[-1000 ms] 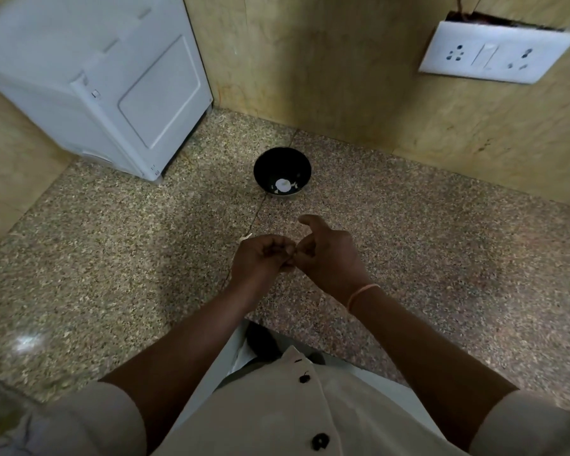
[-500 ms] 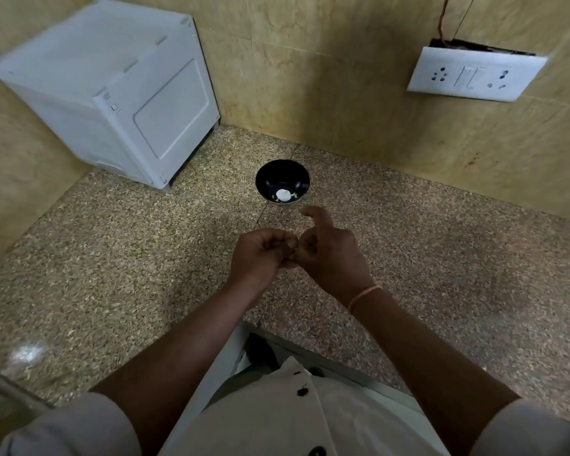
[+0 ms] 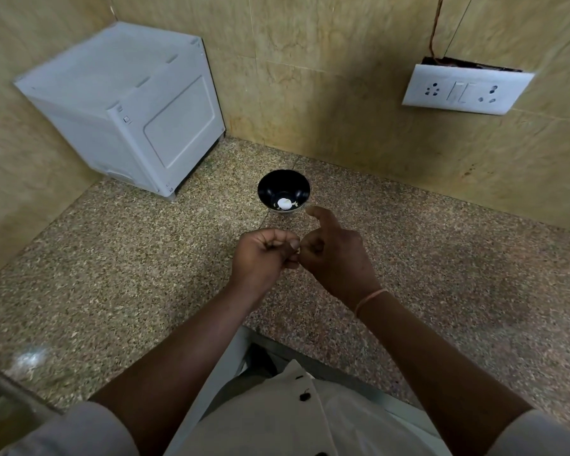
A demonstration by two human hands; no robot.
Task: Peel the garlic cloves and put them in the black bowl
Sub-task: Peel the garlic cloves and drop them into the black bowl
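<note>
A small black bowl (image 3: 284,185) stands on the speckled stone counter (image 3: 129,274) near the back wall, with a white peeled garlic clove (image 3: 284,203) in its bottom. Just in front of it my left hand (image 3: 265,256) and my right hand (image 3: 334,255) meet above the counter. Both have their fingers curled, pinching something small between them; it is almost wholly hidden by the fingertips. My right index finger sticks out toward the bowl.
A white box-shaped appliance (image 3: 129,103) sits in the back left corner of the counter. A white socket and switch plate (image 3: 464,90) hangs on the tiled wall at the right. The counter's front edge runs by my shirt.
My hands have stayed together in front of the bowl, working at the small thing. The view has tilted up, showing more of the wall. A peel scrap seen by my left hand earlier is out of sight.
</note>
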